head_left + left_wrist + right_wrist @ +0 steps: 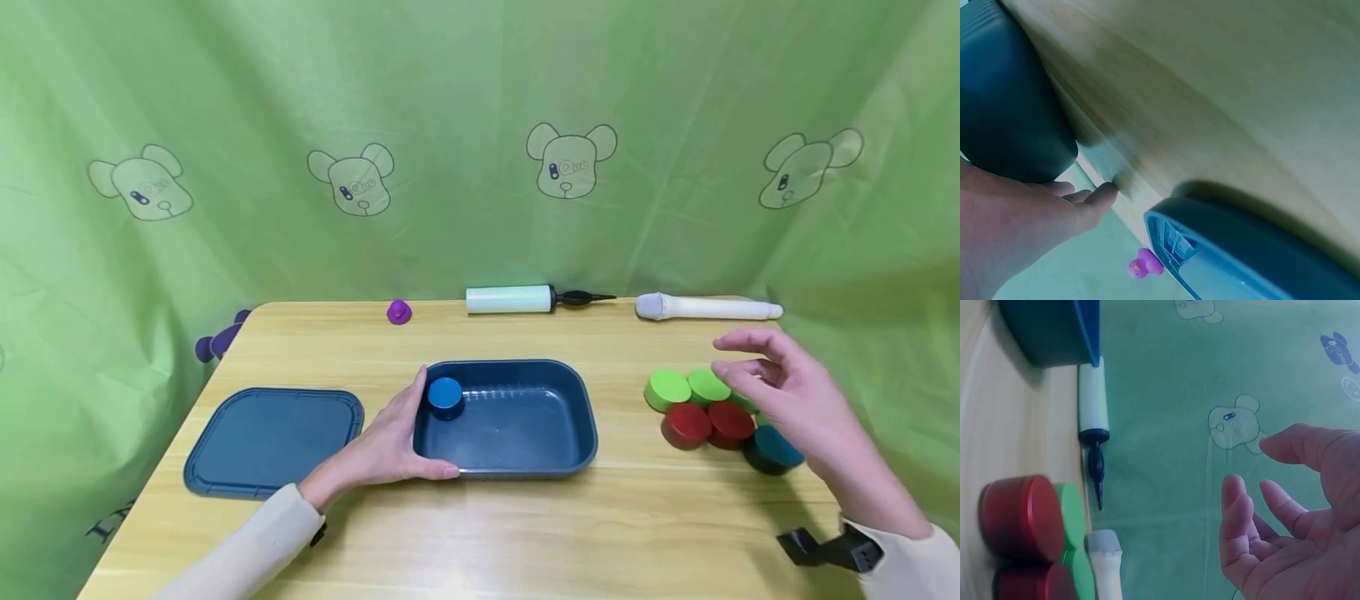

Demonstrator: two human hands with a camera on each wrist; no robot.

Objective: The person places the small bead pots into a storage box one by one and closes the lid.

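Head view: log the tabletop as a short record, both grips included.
Container: blue bin, one blue-topped tin inside
Left grip: touching the bin's left end
Right grip: near the right-hand group, holding nothing
Right-hand group: two red tins, one blue tin, several green tins, some partly hidden
Left: flat blue lid
Back edge: purple duck, pale pump, microphone

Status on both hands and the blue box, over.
Left hand touching left side of box. Right hand empty, raised near grouped cylinders. Box open, one blue cylinder inside. No obstruction visible.
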